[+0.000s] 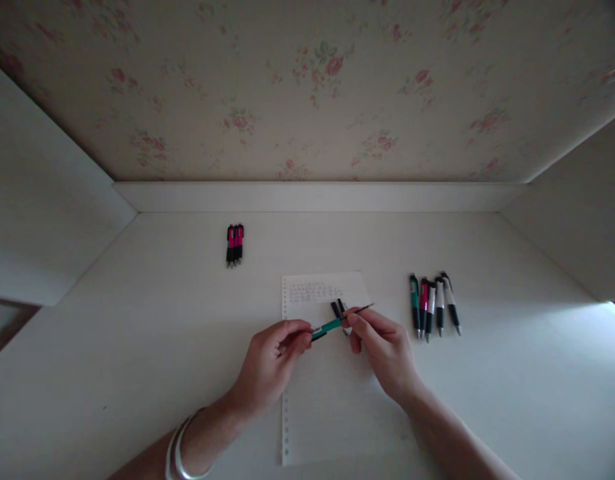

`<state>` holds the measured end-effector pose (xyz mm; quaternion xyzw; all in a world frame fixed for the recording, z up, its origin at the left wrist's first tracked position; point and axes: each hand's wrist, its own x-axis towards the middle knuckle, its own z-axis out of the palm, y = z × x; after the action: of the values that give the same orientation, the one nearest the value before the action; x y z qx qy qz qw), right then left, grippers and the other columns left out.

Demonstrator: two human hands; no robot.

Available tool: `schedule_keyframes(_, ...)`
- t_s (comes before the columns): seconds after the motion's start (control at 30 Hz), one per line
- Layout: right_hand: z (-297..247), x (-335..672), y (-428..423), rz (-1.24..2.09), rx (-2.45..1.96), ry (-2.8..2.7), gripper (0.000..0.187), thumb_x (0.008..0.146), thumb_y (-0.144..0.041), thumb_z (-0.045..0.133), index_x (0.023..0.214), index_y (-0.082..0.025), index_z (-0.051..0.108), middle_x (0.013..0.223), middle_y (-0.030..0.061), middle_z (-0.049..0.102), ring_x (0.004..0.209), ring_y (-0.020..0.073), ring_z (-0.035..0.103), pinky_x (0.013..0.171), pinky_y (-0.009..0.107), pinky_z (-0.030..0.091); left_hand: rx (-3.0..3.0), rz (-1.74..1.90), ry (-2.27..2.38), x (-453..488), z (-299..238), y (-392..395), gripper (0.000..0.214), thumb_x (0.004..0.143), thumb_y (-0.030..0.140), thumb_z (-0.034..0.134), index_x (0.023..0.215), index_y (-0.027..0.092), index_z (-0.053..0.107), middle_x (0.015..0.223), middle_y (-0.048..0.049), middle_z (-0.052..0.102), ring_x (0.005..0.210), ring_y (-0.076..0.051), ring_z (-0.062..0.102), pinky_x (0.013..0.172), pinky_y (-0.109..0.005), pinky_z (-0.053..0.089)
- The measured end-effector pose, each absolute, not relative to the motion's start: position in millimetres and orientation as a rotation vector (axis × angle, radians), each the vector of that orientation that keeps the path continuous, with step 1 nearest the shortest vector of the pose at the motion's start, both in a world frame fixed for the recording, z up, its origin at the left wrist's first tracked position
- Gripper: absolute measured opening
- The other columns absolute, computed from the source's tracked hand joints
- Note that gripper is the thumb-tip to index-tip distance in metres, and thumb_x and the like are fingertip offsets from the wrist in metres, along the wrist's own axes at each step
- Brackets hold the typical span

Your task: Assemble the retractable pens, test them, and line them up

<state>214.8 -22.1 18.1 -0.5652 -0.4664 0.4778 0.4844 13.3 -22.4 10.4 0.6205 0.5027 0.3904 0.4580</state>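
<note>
My left hand (pixel 280 353) pinches the rear end of a teal pen barrel (pixel 330 326) with its black clip. The barrel is open at the front, and a thin dark ink refill (pixel 363 308) sticks out of it, up and to the right. My right hand (pixel 382 347) is closed, with thumb and fingers on the refill close to the barrel's front end. Just behind the right fingers lie black pen grip pieces (pixel 336 309) on a sheet of lined paper (pixel 317 400). A silver part beside them is mostly hidden by the right hand.
Several pink and black pens (pixel 235 245) lie side by side at the back left of the white desk (pixel 162 333). On the right is a row of pens (pixel 432 307) in teal, pink and white. Handwriting fills the paper's top lines. White panels and a flowered wall enclose the desk.
</note>
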Motion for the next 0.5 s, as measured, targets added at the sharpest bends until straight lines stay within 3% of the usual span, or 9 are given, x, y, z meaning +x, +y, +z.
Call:
schedule_keyframes(0.2, 16.8, 210.2, -27.2, 1.27, -1.3, -1.32, 0.029, 0.089, -0.041, 0.063, 0.07, -0.02, 0.071, 0.06, -0.0001, 0.06, 0.049, 0.0126, 0.049, 0.048, 0.026, 0.037, 1.819, 0.874, 1.107, 13.9, 10.3, -26.8, 0.017, 0.094, 0.024, 0.062, 0.109, 0.023, 0.069, 0.099, -0.0037, 0.075, 0.088, -0.016, 0.07, 0.081, -0.025, 0.056)
schedule_keyframes(0.33, 18.3, 210.6, -28.7, 1.207, -1.282, -1.506, 0.034, 0.093, -0.038, 0.059, 0.066, -0.02, 0.067, 0.071, 0.0012, 0.066, 0.053, 0.0118, 0.05, 0.052, 0.026, 0.038, 1.879, 0.829, 1.055, 15.2, 13.0, -30.1, 0.018, 0.097, 0.022, 0.056, 0.112, 0.023, 0.066, 0.1, -0.0037, 0.074, 0.089, -0.016, 0.069, 0.083, -0.025, 0.054)
schedule_keyframes(0.5, 24.9, 209.1, -29.7, 1.147, -1.24, -1.634, 0.037, 0.096, -0.035, 0.056, 0.064, -0.02, 0.063, 0.063, -0.0005, 0.06, 0.06, 0.0135, 0.055, 0.058, 0.025, 0.04, 1.9, 0.821, 1.028, 14.4, 12.4, -34.9, 0.024, 0.099, 0.021, 0.051, 0.122, 0.022, 0.059, 0.107, -0.0066, 0.07, 0.1, -0.018, 0.067, 0.091, -0.03, 0.052)
